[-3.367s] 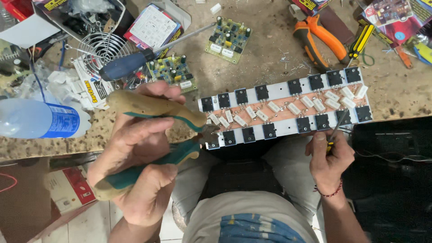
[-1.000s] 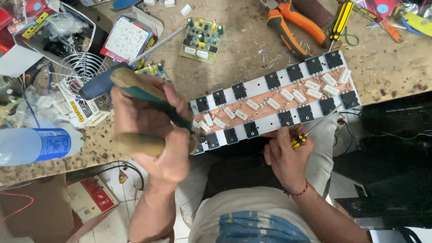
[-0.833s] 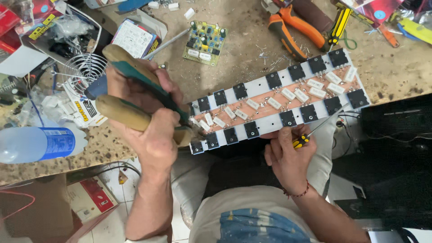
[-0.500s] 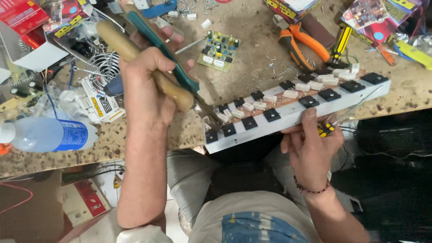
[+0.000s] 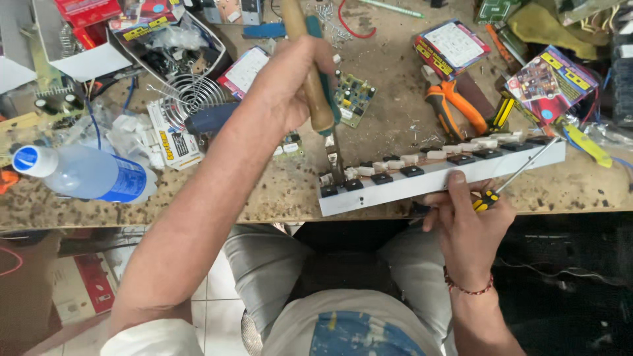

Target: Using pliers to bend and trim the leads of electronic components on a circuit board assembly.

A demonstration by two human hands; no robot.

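Observation:
My left hand (image 5: 290, 86) is closed around pliers (image 5: 316, 79) with one tan and one teal handle. Their jaws point down onto the left end of a long metal strip board (image 5: 428, 183) carrying black transistors and white resistors. The board stands tilted on its edge at the front of the speckled workbench (image 5: 264, 204). My right hand (image 5: 468, 224) presses against the board's front face near the middle. The same hand also holds a screwdriver (image 5: 489, 196) with a yellow and black handle, its shaft slanting up to the right.
A clear bottle (image 5: 86, 173) with a blue label lies at the left. Behind the strip are a small green circuit board (image 5: 353, 97), orange pliers (image 5: 455, 105), a wire coil stand (image 5: 191, 92), printed packets (image 5: 550, 79) and boxes of parts. My lap is below the bench edge.
My left hand swung the pliers from the board's left side to above its left end. The board tipped up onto its edge, and my right hand rose to press on its front.

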